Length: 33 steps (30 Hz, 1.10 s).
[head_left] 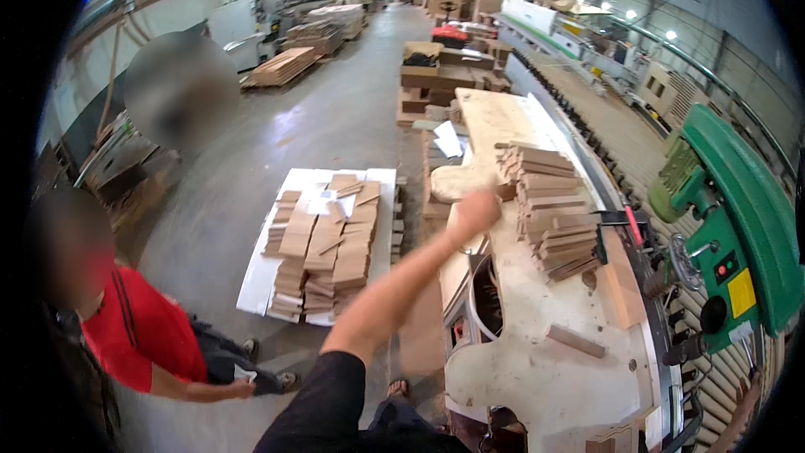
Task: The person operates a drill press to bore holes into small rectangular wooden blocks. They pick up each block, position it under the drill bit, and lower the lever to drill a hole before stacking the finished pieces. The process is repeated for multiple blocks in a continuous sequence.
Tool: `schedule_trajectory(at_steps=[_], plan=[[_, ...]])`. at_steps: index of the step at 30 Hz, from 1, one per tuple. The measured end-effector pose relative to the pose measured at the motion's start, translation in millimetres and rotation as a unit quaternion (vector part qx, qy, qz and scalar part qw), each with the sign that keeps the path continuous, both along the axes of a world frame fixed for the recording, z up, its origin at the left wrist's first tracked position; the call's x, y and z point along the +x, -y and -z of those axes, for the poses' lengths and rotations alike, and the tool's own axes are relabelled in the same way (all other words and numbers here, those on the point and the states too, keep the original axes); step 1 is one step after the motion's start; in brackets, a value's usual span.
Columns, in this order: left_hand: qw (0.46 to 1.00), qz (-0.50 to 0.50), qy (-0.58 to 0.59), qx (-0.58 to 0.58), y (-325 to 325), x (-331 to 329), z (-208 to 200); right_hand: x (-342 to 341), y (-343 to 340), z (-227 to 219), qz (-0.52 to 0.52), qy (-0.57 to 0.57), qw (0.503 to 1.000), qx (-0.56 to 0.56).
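My left hand (480,211) reaches across to the left edge of the white worktable (537,369). Its fingers look curled closed and blurred; what they hold, if anything, cannot be made out. Just beyond the hand lies a long pile of short brown wooden strips (549,205), stacked loosely along the table. One separate wooden strip (576,341) rests nearer to me. At the far lower right, part of my right hand (743,401) shows dim over the metal rollers (713,398), below the green machine (738,243). Its fingers are too unclear to read.
Left of the table, a pallet with a white sheet (254,277) carries stacked wooden pieces (323,239). A person in a red shirt (151,327) stands at left, holding something small and white. A round cutout (486,298) opens in the table's left side. Boxes (421,59) stand farther back.
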<state>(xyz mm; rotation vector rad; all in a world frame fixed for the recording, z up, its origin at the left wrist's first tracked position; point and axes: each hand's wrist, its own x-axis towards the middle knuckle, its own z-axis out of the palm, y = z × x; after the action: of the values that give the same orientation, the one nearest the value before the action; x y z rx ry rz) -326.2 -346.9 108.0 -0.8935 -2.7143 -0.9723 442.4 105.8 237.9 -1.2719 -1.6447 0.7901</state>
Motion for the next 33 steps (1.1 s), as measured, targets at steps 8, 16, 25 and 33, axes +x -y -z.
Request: schedule_trajectory(at_steps=[8,16,25,33], plan=[[0.994,-0.033,-0.047,-0.089,2.7,-176.8,-169.9,-43.1,1.0,20.4,0.092,-0.122,0.986,0.075],[0.980,0.034,0.002,-0.197,-63.6,-253.4,-178.4,-32.4,-17.9,1.9,0.162,-0.096,0.981,-0.042],[0.978,0.013,-0.024,-0.207,-66.8,-173.5,-154.9,-60.4,14.5,4.3,0.161,-0.175,0.971,0.032],[0.980,0.035,-0.104,-0.165,-46.6,-117.3,-142.0,2.6,-22.9,30.5,-0.012,-0.078,0.997,-0.017]])
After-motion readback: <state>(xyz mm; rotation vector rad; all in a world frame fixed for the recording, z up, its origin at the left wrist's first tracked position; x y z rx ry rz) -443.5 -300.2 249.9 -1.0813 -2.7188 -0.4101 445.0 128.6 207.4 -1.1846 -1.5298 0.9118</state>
